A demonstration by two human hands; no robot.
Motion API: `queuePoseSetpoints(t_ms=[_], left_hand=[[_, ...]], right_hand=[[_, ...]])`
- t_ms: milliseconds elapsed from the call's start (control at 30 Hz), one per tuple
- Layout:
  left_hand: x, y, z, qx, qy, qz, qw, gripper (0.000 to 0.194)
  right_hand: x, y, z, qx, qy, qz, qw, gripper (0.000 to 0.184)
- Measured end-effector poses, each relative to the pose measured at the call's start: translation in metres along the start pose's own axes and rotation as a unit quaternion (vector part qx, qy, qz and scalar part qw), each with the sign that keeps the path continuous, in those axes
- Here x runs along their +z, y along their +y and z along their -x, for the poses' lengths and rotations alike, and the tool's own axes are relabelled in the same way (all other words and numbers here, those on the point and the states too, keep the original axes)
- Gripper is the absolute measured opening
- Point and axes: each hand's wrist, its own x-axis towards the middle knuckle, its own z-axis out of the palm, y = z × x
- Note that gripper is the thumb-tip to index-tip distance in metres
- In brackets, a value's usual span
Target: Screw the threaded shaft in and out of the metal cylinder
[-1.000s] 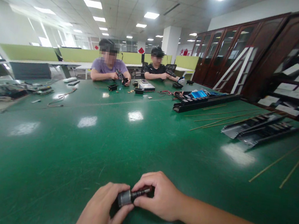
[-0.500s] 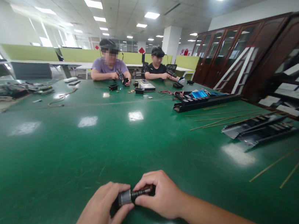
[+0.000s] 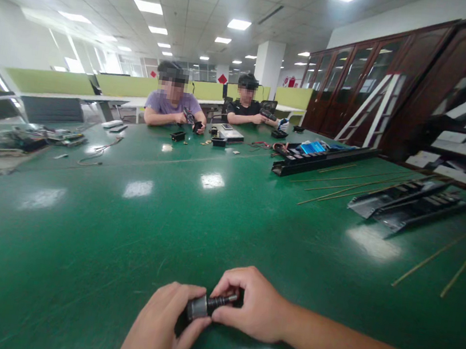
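Low in the view, both hands hold one small cylindrical part [image 3: 198, 308], black with a grey metal band and a narrower, ribbed shaft pointing right. My left hand [image 3: 164, 322] grips the thick end between thumb and fingers. Around the ribbed shaft, my right hand [image 3: 255, 305] pinches with thumb and forefinger; the shaft's metallic tip shows in the gap between them. The fingers cover the part's far left end. The part is held tilted, just above or on the green table [image 3: 118, 251]; I cannot tell which.
Across the table, two people [image 3: 172, 102] hold drill-like tools near small black boxes [image 3: 219, 142]. Black metal channels [image 3: 326, 160] and thin rods [image 3: 425, 253] lie to the right. Circuit boards and clutter [image 3: 25, 139] lie at left. A stepladder [image 3: 383, 109] stands by the cabinets.
The whole view has shifted slightly, so things sit a little further right. Both hands keep their hold on the part, with hardly any visible movement.
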Motion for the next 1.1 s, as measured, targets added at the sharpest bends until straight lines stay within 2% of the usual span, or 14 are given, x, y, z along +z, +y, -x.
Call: queuePoseSetpoints(t_ms=[1100], left_hand=[[-0.0017,-0.0035,0.0018,0.031,0.018,-0.022,0.999,0.032]], right_hand=[[-0.0003,0.0011,-0.0007,-0.016,0.007,0.026,1.000,0.013]])
